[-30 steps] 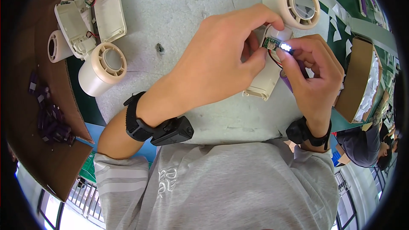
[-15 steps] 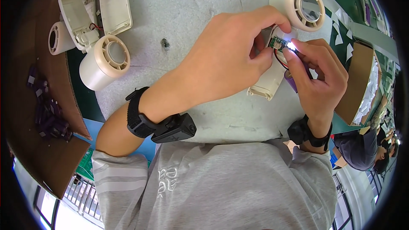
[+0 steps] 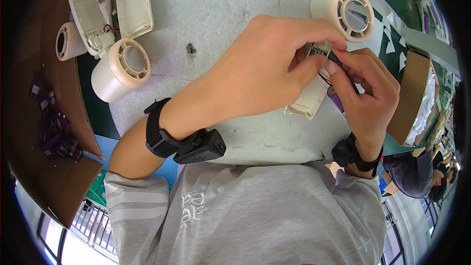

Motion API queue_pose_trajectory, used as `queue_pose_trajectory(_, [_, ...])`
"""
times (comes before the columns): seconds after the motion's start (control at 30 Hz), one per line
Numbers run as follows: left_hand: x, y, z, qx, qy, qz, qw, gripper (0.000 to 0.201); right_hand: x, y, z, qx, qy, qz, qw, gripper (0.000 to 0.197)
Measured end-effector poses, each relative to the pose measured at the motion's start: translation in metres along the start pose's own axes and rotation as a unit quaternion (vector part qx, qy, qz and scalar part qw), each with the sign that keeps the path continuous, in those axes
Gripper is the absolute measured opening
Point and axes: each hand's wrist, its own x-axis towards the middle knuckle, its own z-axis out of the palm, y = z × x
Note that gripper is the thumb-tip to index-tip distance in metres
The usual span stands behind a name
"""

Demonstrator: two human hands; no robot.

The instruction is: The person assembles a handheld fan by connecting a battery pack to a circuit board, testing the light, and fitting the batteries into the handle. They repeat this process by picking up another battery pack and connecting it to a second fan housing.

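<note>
A small green circuit board [image 3: 320, 50] is pinched between both my hands, over an opened cream handheld fan [image 3: 307, 102]. My left hand [image 3: 274, 66] is closed, its thumb and index finger at the board's left part. From the right, my right hand [image 3: 371, 81] grips the board's dark end between thumb and index finger. Red and black wires run down from the board. Beneath my right hand a purple battery cell [image 3: 335, 99] partly shows beside the fan's handle shell. The round fan head [image 3: 354, 14] lies just beyond my fingers; my hands cover much of the handle.
Other cream fans [image 3: 120, 71] with opened shells lie at the far left. A cardboard box [image 3: 88, 113] with several purple cells stands on the left. At the right is another box [image 3: 409, 98] with white pieces. A person [image 3: 414, 174] sits further off to the right.
The bright white light on the board between my fingertips has gone out. My left thumb and index finger have shifted slightly right, closer to my right fingertips.
</note>
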Motion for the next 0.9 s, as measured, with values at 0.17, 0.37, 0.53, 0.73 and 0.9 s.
queue_pose_trajectory(0.17, [0.000,0.006,-0.010,0.082,-0.089,-0.029,0.992,0.033,-0.002,-0.001,-0.004,-0.010,-0.007,0.015,1.000,0.016])
queue_pose_trajectory(0.37, [0.001,0.003,-0.010,0.200,-0.073,0.118,0.970,0.028,-0.001,-0.002,-0.006,0.026,-0.014,0.136,0.990,0.019])
queue_pose_trajectory(0.53, [-0.003,0.002,-0.009,0.198,-0.066,0.117,0.971,0.026,-0.001,0.009,-0.014,0.098,-0.127,0.151,0.975,0.037])
queue_pose_trajectory(0.73, [-0.001,0.000,-0.016,0.200,-0.043,0.114,0.972,0.028,0.005,-0.003,-0.031,0.076,-0.237,0.118,0.961,0.063])
queue_pose_trajectory(0.9, [0.004,0.006,-0.031,0.215,-0.042,0.074,0.973,0.035,0.003,0.003,-0.027,0.075,-0.098,0.105,0.987,0.056])
